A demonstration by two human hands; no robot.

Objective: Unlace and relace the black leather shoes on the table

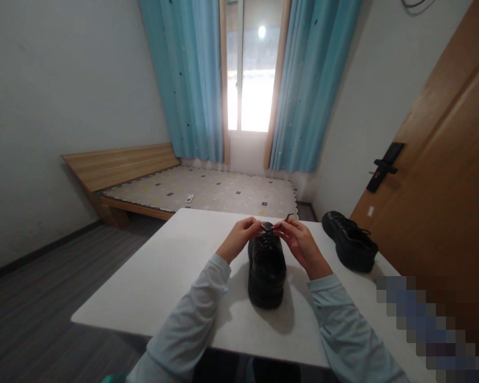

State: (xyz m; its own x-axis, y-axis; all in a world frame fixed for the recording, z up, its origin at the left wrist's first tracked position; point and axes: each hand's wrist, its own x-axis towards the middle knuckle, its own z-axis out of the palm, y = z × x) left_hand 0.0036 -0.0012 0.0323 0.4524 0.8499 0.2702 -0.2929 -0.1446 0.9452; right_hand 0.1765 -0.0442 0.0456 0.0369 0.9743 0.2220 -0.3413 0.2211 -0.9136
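A black lace-up shoe (266,266) stands upright on the white table (175,271), its heel toward me and its toe pointing away. On the left side of its laces, my left hand (247,230) is closed in a pinch on the shoelace. Opposite it, my right hand (297,236) also pinches the black shoelace (289,217), whose loose end sticks up past the fingers. Both hands are close together over the front of the shoe. How the lace runs between the fingertips is too small to make out.
Another black shoe (351,242) with laces rests at the table's right edge. Beyond the table is a low bed (223,186) with a white remote (190,198) on it. A wooden door (435,159) stands at the right, and blue curtains (195,80) frame the window.
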